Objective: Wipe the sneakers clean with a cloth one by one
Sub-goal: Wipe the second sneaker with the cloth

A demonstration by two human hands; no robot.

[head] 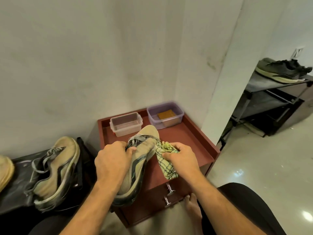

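1. Spare sneaker (55, 168): lies on a dark seat, left of the bench (191, 138).
2. Left hand (111, 161): grip clamped over the collar and laces, wrist bent down.
3. Sneaker (140, 160): tilted on the bench, toe away. Likely light, with a soft upper and stiffer sole; best held at the collar.
4. Cloth (165, 161): limp, bunched against the sneaker's side.
5. Right hand (182, 158): grip pinched on the cloth.
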